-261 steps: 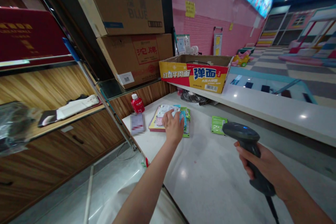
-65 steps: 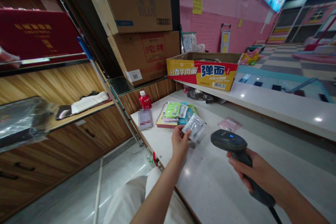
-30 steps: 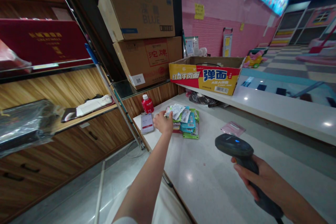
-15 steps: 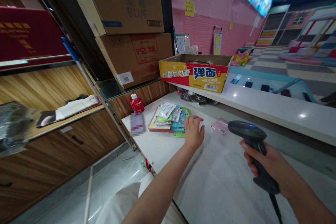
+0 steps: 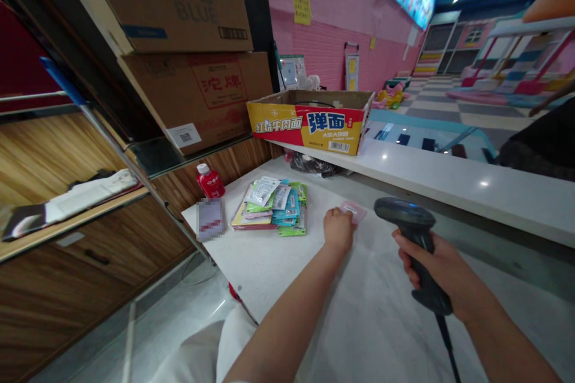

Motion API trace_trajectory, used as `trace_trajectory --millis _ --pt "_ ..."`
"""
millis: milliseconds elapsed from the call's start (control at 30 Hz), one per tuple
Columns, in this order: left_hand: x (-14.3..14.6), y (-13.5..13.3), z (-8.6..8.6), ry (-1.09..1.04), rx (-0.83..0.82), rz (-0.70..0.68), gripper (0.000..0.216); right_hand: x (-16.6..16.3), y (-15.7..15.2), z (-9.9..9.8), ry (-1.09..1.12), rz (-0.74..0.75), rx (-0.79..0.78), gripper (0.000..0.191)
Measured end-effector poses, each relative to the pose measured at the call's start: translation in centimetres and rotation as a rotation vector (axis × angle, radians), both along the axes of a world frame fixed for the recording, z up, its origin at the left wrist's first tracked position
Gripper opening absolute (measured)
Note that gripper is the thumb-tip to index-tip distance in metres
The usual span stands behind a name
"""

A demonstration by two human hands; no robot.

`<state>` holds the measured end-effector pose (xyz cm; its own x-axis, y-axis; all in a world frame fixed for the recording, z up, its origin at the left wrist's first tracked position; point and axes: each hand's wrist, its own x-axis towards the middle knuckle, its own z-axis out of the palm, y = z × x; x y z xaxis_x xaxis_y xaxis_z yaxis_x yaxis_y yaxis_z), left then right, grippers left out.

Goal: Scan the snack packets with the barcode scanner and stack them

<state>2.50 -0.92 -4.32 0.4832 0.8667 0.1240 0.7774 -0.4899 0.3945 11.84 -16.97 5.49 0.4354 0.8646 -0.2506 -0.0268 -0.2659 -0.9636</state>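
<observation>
My left hand (image 5: 338,231) rests on the white table with its fingers curled at the left edge of a small pink packet (image 5: 356,210), gripping it. Part of the packet is hidden behind the fingers. In my right hand (image 5: 451,272) is a black barcode scanner (image 5: 406,215), held by its handle above the table, its head turned left toward the packet. A cable runs down from the handle. Left of my left hand lies a pile of small green, blue and white packets (image 5: 276,203), stacked over flat yellow and pink ones.
A red bottle with a white cap (image 5: 210,181) and a blurred-out flat item (image 5: 210,219) stand at the table's left corner. An open noodle carton (image 5: 309,128) sits on the raised white ledge (image 5: 417,164). Brown cardboard boxes (image 5: 202,102) are stacked at the left.
My left hand has moved from beside the packet pile rightward to the pink packet and closed on it. The scanner stays in my right hand. The view has shifted right.
</observation>
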Motion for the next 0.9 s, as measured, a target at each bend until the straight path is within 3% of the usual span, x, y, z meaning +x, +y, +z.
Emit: trace_trajectory --millis 67,167,267,333,467,567,700,900 --pt "-0.7 -0.1 0.6 0.038 -0.027 0.076 0.031 -0.2 0.0 -0.1 -0.006 0.005 0.009 0.035" --pt "-1.8 -0.3 1.5 0.071 -0.070 0.192 0.065 -0.6 -0.1 -0.3 0.002 0.030 0.011 0.034" --pt "-3.2 -0.6 1.6 0.036 -0.153 0.212 0.077 -1.2 -0.2 -0.3 0.001 0.085 0.016 0.033" --pt "-4.3 -0.7 1.3 -0.061 -0.187 0.172 0.067 -1.6 -0.4 -0.2 -0.003 0.115 0.013 0.034" --pt "-7.1 -0.6 0.4 -0.415 -0.185 0.089 0.024 -2.2 -0.6 -0.2 -0.020 0.161 0.023 0.035" --pt "-10.0 -0.5 -0.3 -0.790 -0.134 0.168 0.007 -2.5 -0.7 -0.6 -0.021 0.199 0.020 0.035" --pt "-13.3 -1.0 -1.4 -1.155 -0.001 0.279 0.017 -3.3 -0.5 -1.6 -0.034 0.276 0.005 0.039" --pt "-14.8 -1.7 -2.7 -1.209 0.125 0.375 0.022 -5.3 -0.9 -1.8 -0.083 0.417 -0.070 0.044"
